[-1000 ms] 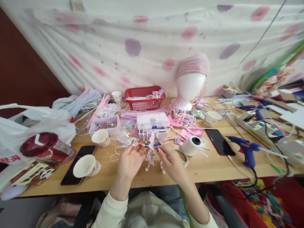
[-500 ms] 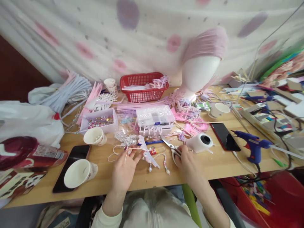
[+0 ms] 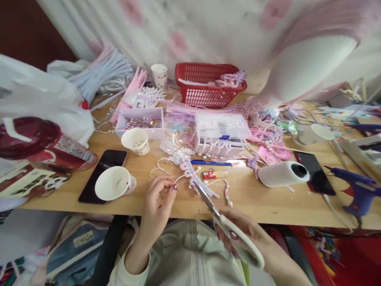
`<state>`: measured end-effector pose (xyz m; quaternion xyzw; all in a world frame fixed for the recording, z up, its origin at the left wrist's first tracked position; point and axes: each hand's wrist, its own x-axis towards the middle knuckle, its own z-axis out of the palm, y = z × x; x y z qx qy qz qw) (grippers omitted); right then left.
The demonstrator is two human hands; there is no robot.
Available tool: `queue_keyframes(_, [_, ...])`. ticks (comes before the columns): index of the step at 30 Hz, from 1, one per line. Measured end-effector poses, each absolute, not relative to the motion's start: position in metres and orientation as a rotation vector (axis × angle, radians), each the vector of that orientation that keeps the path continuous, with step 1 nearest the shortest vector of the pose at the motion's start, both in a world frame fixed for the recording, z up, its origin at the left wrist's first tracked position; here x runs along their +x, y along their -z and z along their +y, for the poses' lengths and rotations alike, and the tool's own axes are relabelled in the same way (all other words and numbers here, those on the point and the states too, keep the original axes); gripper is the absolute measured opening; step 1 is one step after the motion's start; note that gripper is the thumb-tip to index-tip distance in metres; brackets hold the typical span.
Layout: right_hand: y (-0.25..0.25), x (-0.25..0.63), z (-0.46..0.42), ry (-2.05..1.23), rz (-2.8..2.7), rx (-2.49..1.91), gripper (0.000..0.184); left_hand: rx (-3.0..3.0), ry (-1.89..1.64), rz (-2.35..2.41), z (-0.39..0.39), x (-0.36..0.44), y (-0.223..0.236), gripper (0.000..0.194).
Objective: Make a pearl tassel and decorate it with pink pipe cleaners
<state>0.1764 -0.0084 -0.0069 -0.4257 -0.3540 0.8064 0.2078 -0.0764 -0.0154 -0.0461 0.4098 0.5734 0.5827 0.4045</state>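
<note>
My left hand (image 3: 158, 204) is closed, thumb and index finger pinching a thin white cord (image 3: 179, 179). The cord runs to a pale lilac wing-shaped ornament (image 3: 186, 168) with beads on it. In my right hand (image 3: 242, 226) is a pair of scissors (image 3: 212, 207) with white handles. Their blades look nearly closed and point up and left, the tips in front of the ornament; whether they touch it I cannot tell. A beaded strand (image 3: 227, 190) curves on the table right of the blades. Behind them lie a blue pen (image 3: 208, 162) and a red-labelled lighter (image 3: 210, 174).
Paper cups (image 3: 110, 184) and a black phone (image 3: 92, 186) lie at left, near a lidded drink cup (image 3: 59, 145). Behind are a bead box (image 3: 139, 133), a clear-lidded case (image 3: 220, 123) and a red basket (image 3: 205, 95). A white thread cone (image 3: 279, 174) and glue gun (image 3: 355, 180) are at right.
My right hand has lifted the scissors from beside the thread cone and brought them leftward to the ornament. My left hand now pinches the cord. The view has shifted and moved closer.
</note>
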Motion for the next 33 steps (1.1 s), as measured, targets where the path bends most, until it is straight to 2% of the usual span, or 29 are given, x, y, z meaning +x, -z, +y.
queue_keyframes(13, [0.009,0.138,0.009,-2.354,-0.997,-1.284,0.047,1.105,-1.478,1.437,-0.021,-0.079,0.046,0.013])
queue_keyframes(23, [0.015,0.139,0.008,-2.342,-1.041,-1.409,0.048,1.053,-1.454,1.485,-0.025,-0.077,0.044,0.013])
queue_keyframes(25, [0.012,0.144,0.006,-2.166,-1.242,-1.455,0.046,0.935,-1.482,1.513,-0.025,-0.075,0.043,0.014])
queue_keyframes(27, [0.006,0.157,0.005,-1.857,-1.523,-1.488,0.042,0.865,-1.481,1.586,-0.025,-0.073,0.042,0.011])
queue_keyframes(30, [0.002,0.188,0.003,-1.285,-1.882,-1.594,0.038,0.997,-1.467,1.768,-0.018,-0.075,0.041,0.002])
queue_keyframes(33, [0.009,0.22,0.004,-0.617,-2.073,-1.775,0.044,1.114,-1.506,1.913,-0.008,-0.077,0.039,0.008])
